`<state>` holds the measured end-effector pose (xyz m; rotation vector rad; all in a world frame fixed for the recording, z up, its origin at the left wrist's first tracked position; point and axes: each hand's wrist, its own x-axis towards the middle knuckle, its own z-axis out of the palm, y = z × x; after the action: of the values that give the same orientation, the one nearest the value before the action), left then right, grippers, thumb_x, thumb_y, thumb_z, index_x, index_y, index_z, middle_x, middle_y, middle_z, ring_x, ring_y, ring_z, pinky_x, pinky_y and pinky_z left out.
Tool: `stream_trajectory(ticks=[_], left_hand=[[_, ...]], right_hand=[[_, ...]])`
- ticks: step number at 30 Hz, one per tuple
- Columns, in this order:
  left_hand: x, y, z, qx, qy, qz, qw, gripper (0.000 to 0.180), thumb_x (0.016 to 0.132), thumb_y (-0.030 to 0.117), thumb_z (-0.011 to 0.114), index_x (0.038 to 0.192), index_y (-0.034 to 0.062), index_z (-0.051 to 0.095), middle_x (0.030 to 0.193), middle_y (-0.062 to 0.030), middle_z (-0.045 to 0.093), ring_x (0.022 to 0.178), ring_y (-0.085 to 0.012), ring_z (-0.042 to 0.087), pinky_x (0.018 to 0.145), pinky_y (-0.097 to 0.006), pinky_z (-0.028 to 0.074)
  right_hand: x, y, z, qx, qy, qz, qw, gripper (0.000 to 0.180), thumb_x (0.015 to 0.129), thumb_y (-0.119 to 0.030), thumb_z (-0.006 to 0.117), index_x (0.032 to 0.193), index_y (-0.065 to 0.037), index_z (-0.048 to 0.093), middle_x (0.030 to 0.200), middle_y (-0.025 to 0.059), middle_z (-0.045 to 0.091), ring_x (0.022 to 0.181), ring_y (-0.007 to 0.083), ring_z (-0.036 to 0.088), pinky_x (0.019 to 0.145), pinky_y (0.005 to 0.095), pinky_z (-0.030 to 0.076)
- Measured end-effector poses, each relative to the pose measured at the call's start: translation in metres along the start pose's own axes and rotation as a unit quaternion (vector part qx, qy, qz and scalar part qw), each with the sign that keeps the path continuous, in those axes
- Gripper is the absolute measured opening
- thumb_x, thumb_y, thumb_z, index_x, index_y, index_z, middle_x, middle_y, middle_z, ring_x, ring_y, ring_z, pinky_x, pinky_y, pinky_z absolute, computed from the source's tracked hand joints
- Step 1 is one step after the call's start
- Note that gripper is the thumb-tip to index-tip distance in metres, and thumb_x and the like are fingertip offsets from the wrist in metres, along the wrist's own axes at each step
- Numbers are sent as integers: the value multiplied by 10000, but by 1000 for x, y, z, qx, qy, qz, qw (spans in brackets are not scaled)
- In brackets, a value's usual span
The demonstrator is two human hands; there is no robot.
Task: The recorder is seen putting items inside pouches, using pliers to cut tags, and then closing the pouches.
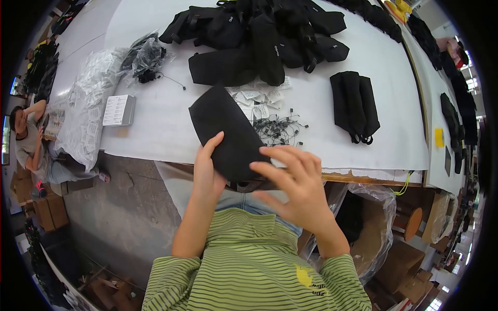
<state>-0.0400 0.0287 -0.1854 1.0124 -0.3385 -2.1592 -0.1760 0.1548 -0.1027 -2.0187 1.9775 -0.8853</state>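
A black fabric pouch (223, 124) is held tilted over the table's near edge. My left hand (208, 168) grips its lower left side, thumb lying across the front. My right hand (298, 181) is at the pouch's lower right edge, fingers spread and fingertips touching or almost touching it. Just beyond the pouch, small white printed tags (259, 98) lie in a loose pile. Beside them is a tangle of black tag strings (280, 129). A heap of similar black pouches (223, 67) spreads over the far middle of the table.
Several black pouches (355, 103) lie together at the right. To the left are a stack of white cards (119, 110), a clear bag of black strings (148, 57) and a large plastic bag of white tags (93, 98). Another person (33, 135) sits far left. A plastic-lined box (371, 223) stands below the table.
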Motion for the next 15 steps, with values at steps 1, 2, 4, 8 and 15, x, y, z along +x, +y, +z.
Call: stream_trajectory(ticks=[1,2,4,8,15], left_hand=[[-4,0,2,-1,-1,0,1000,270,914,162,564,1137,11,556,1050,-107,644,923,-219,653,788,-355,555],[-10,-1,3,-20,-41,-42,998,278,923,167,548,1154,13,544,1086,-107,629,968,-219,633,830,-356,535],[-24,-2,13,-29,-69,-101,992,288,944,190,520,1170,12,536,1117,-100,617,1008,-210,610,863,-341,515],[-15,-5,-5,-59,-133,-125,981,374,956,238,529,1258,24,476,1190,-109,579,1049,-200,582,892,-332,485],[6,14,-20,310,-185,341,868,651,797,51,703,1366,46,389,1280,-114,498,1100,-162,523,966,-292,397]], right_hand=[[1,0,4,-2,0,0,1000,383,769,-117,665,1146,-169,618,1261,28,540,1154,234,493,954,379,358],[1,-1,12,-30,-12,-32,999,423,761,-92,642,1173,-184,610,1276,41,529,1171,233,488,994,381,345],[1,6,21,-82,-25,-57,995,527,732,-28,580,1221,-221,597,1283,72,513,1199,234,481,1073,386,320],[2,33,17,92,22,27,995,633,624,92,595,1217,-130,590,1105,93,601,1029,251,577,945,339,424],[-16,55,12,484,109,265,827,448,838,16,613,1265,-80,516,1092,86,596,986,125,552,896,249,414]])
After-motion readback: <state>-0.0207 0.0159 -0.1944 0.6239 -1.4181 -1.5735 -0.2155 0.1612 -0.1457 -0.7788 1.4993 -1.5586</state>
